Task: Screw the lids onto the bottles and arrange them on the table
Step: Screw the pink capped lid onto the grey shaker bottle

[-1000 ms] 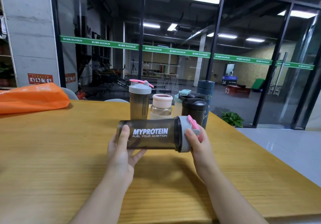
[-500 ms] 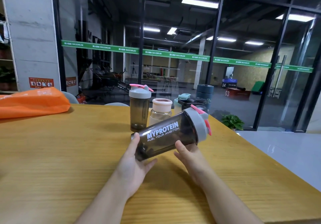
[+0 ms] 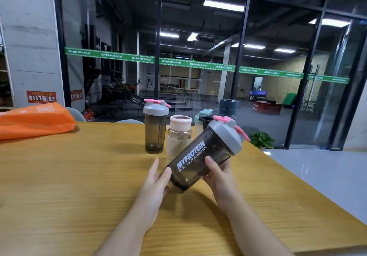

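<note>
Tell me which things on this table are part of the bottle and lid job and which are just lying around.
Part of the job:
MYPROTEIN shaker, held tilted by left hand and right hand
upright grey-lidded shaker
clear bottle with pale pink lid
mint-lidded bottle and black-lidded bottle behind, mostly hidden

Just lying about:
orange bag
potted plant beyond the table

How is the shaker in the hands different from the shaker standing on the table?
The held shaker is tilted and shows white MYPROTEIN lettering; the standing shaker is upright on the table, with no lettering visible. Both hands grip the held one; nothing touches the standing one. Both have dark bodies and grey lids with pink parts.
</note>
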A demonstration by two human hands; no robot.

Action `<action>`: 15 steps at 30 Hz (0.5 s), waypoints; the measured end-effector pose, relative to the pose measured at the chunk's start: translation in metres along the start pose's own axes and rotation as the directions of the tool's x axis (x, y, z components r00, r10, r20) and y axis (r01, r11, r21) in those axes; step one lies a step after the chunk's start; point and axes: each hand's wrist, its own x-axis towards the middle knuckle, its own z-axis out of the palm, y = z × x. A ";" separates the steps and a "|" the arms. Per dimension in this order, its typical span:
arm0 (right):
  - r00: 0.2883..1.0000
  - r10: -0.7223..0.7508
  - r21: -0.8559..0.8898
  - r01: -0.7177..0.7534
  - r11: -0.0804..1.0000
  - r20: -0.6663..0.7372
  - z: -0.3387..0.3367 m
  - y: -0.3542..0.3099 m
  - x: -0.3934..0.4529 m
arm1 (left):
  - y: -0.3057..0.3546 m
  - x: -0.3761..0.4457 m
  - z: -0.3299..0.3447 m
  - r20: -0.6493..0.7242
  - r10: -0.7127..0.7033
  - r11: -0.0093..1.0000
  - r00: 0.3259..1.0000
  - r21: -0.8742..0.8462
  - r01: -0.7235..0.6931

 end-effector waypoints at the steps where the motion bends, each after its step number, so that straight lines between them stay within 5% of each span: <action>1: 1.000 -0.021 0.015 0.021 1.000 -0.012 -0.001 -0.001 0.000 | 0.000 0.000 0.000 0.001 0.000 1.000 1.000 0.024 0.000; 7: 0.980 -0.173 -0.119 0.161 0.980 -0.099 -0.009 -0.007 0.005 | -0.005 0.011 -0.002 0.010 0.004 0.993 1.000 0.114 -0.005; 15: 0.948 -0.300 -0.288 0.260 0.922 -0.104 -0.039 -0.025 0.013 | -0.009 0.032 -0.007 0.200 -0.079 0.884 0.977 0.466 -0.024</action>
